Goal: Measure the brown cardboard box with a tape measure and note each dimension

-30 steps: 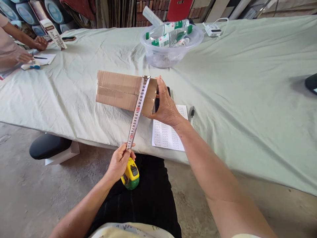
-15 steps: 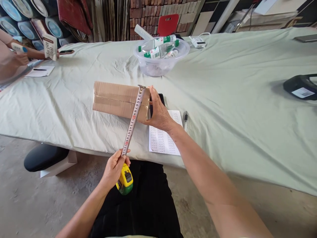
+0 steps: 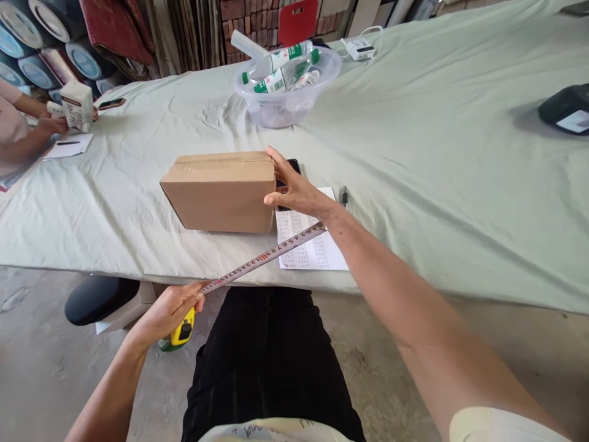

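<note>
My left hand (image 3: 170, 312) is closed round a yellow and green tape measure (image 3: 184, 328), just off the table's front edge. Its drawn-out blade (image 3: 262, 260) slants up to the right, over the sheet of paper, ending by my right wrist. A closed cardboard box (image 3: 221, 207) stands on the cloth, its plain side facing me. My right hand (image 3: 299, 191) grips the box's right end, thumb at the front and fingers at the top edge. Behind that hand a black phone (image 3: 293, 166) is partly hidden. The sheet of paper (image 3: 315, 258) with rows of writing lies below it.
A pen (image 3: 344, 196) lies right of the paper. A clear basin (image 3: 280, 110) of plastic bottles stands farther back, with a white device (image 3: 359, 49) beside it. A black container (image 3: 568, 110) is at the right. At far left another person's hands (image 3: 53, 123) hold a small box (image 3: 77, 105).
The tape blade has come off the box and swung down to the right. The box has turned upright, its side now facing me. My left hand has moved left with the tape measure.
</note>
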Demonstrator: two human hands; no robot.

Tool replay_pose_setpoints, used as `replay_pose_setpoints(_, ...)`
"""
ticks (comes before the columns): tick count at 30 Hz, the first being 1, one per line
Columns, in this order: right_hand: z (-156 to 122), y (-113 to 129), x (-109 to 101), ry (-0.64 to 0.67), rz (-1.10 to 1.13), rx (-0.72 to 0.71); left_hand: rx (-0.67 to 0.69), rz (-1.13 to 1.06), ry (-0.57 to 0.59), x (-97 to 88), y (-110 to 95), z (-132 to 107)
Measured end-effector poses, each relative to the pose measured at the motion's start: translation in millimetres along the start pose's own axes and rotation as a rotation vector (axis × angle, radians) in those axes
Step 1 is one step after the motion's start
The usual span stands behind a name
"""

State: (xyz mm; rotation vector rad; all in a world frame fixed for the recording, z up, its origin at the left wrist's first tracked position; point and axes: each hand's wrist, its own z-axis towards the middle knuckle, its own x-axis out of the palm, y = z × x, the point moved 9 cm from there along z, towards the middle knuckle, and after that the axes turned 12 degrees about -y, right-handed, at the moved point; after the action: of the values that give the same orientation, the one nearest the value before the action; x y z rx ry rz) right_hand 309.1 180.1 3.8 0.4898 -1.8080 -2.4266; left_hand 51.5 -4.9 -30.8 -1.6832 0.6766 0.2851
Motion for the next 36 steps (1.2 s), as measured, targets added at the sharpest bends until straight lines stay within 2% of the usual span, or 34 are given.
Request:
replay_pose_setpoints(4,2.0,0.3,0.6,0.045,-0.013,-0.019,0.035,0.197,-0.051,-38.1,-13.8,9.9)
replay_pose_setpoints(10,-4.5,5.7,4.5,0.109,-0.098,-0.053,0.051,0.645,-0.065,-96.9,-24.7,35.1)
replay_pose_setpoints(13,-8.8,10.9,6.0,0.145,-0.095,-0.029,-0.003,0.764,-0.077,-114.7,-36.6,48.8)
replay_pose_setpoints(15,-10.6,13.3,5.7,0.154,-0.093,-0.008,-0.028,0.811,-0.082,-118.9,-47.2,56.1)
replay_pose_setpoints(18,-11.8,14.6,5.4,0.167,-0.083,0.009,-0.045,0.840,-0.035,-115.5,-57.6,63.0)
replay_pose_setpoints(22,-11.3,11.3,5.2,0.182,-0.072,0.020,0.010,0.859,-0.004,-113.3,-62.4,68.7)
replay_pose_setpoints(26,-9.8,8.2,3.2,0.195,-0.072,0.031,0.061,0.862,-0.003,-117.3,-59.5,74.3)
replay_pose_setpoints(32,-11.8,4.8,-0.6,0.290,-0.087,0.076,0.062,0.850,0.032,-123.7,-51.9,86.5)
replay_pose_setpoints(36,-11.5,0.7,-4.8,0.289,-0.097,0.056,0.065,0.855,0.081,-123.6,-48.5,93.7)
